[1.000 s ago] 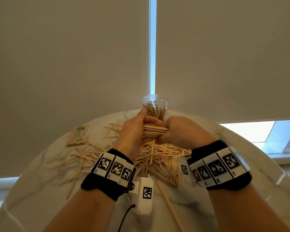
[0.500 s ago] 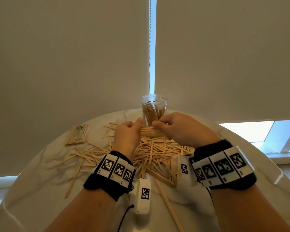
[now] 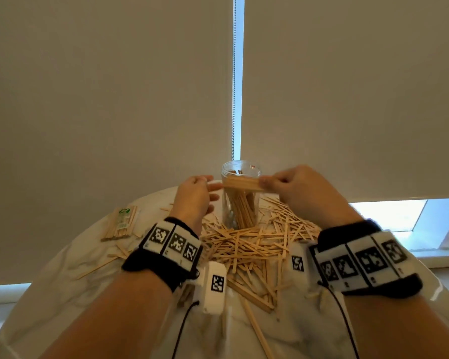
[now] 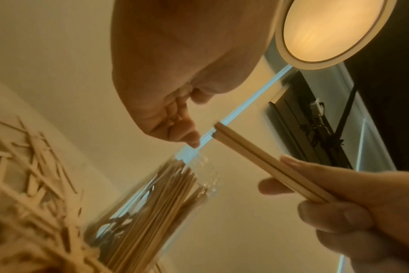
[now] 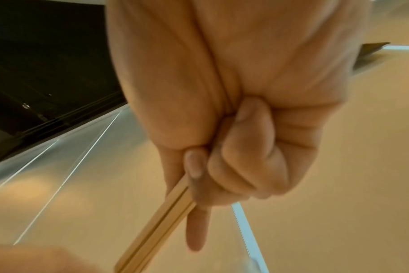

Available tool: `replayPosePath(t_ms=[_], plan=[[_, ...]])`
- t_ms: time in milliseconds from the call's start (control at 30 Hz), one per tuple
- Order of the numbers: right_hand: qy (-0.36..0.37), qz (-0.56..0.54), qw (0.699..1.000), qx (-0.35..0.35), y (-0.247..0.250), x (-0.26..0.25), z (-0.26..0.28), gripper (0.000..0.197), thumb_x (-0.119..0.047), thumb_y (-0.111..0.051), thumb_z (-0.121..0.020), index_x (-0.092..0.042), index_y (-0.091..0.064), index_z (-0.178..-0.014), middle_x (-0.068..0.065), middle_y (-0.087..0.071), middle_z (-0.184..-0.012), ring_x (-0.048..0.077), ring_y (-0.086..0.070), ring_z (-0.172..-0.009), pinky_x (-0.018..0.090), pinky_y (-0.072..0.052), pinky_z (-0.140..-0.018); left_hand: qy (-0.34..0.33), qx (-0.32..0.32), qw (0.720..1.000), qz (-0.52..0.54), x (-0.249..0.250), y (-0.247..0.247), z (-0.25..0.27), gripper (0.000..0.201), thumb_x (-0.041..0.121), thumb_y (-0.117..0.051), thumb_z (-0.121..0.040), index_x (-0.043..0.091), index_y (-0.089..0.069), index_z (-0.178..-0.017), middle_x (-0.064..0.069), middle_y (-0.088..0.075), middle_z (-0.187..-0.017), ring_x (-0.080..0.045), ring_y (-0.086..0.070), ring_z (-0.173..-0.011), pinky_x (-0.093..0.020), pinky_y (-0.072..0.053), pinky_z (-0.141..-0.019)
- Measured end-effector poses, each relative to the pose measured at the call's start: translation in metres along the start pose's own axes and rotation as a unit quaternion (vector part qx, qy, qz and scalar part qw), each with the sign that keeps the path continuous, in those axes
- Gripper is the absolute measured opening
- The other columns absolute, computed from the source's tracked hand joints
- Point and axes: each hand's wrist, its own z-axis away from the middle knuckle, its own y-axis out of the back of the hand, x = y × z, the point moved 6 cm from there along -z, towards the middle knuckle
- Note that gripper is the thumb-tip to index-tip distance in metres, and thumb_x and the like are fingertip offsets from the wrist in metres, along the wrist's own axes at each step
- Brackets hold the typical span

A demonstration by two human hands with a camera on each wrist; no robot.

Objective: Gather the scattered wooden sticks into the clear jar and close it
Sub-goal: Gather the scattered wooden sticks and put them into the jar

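Note:
The clear jar (image 3: 240, 203) stands open at the back of the table, partly filled with upright wooden sticks. My right hand (image 3: 283, 183) pinches one end of a flat bundle of sticks (image 3: 240, 183) and holds it level just below the jar's rim, in front of the jar. In the right wrist view the fingers (image 5: 245, 157) curl round the bundle (image 5: 156, 227). My left hand (image 3: 205, 190) hovers by the bundle's free end, fingers loosely bent. The left wrist view shows a gap between that hand (image 4: 175, 129) and the bundle (image 4: 257, 160). No lid is in view.
A heap of loose sticks (image 3: 249, 244) covers the round marble table (image 3: 62, 294) between my wrists and the jar, with strays to the left. A wrapped packet of sticks (image 3: 121, 224) lies at the far left. Window blinds hang close behind the jar.
Both hands have risen from the heap to the top of the jar with the bundle. My left hand has let go of its end; only the right hand holds it.

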Motion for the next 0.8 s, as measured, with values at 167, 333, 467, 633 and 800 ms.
replayPosePath(t_ms=[167,333,467,633,800], plan=[[0.0,0.208,0.975,0.082,0.042,-0.019,-0.07,0.038,-0.046,-0.053,-0.099,-0.014,-0.072,-0.095,0.0,-0.055,-0.067,0.018,-0.054,-0.066,0.027,-0.037,-0.059,0.006,-0.114,0.975,-0.191,0.005,-0.028,-0.032,0.111,0.012,-0.079,-0.08,0.023,-0.002,-0.158,-0.014,-0.037,-0.152,-0.031,-0.041,-0.135,-0.048,-0.039,-0.111],[0.082,0.505,0.859,-0.006,0.009,-0.053,-0.13,0.029,-0.037,-0.062,-0.095,-0.009,-0.066,-0.098,-0.002,-0.049,-0.068,0.023,-0.055,-0.076,0.03,-0.043,-0.066,-0.03,-0.164,0.955,-0.244,-0.002,-0.059,-0.053,0.157,0.051,-0.095,-0.047,0.021,0.014,-0.156,-0.014,-0.034,-0.156,-0.031,-0.038,-0.14,-0.047,-0.035,-0.114],[0.111,0.619,0.776,-0.049,-0.03,-0.049,-0.158,0.018,-0.03,-0.063,-0.094,-0.014,-0.068,-0.101,-0.004,-0.056,-0.078,0.021,-0.057,-0.078,0.034,-0.056,-0.076,-0.098,-0.133,0.958,-0.235,-0.01,-0.064,-0.064,0.133,0.034,-0.095,-0.057,0.022,-0.008,-0.155,-0.011,-0.053,-0.139,-0.028,-0.052,-0.128,-0.037,-0.046,-0.103],[0.125,0.653,0.742,-0.086,-0.062,-0.039,-0.188,0.023,-0.036,-0.07,-0.088,-0.015,-0.062,-0.093,-0.004,-0.054,-0.072,0.017,-0.058,-0.072,0.03,-0.052,-0.068,-0.132,-0.119,0.956,-0.232,-0.016,-0.059,-0.068,0.119,0.03,-0.093,-0.063,0.026,-0.015,-0.152,-0.007,-0.052,-0.136,-0.025,-0.053,-0.123,-0.037,-0.047,-0.102],[0.041,0.647,0.747,-0.146,-0.063,-0.03,-0.209,0.038,-0.047,-0.084,-0.073,-0.021,-0.059,-0.059,-0.007,-0.064,-0.06,0.01,-0.061,-0.061,0.033,-0.058,-0.076,-0.138,-0.111,0.954,-0.242,-0.017,-0.06,-0.068,0.115,0.032,-0.091,-0.066,0.026,-0.015,-0.152,-0.007,-0.05,-0.134,-0.027,-0.054,-0.12,-0.041,-0.049,-0.101]])
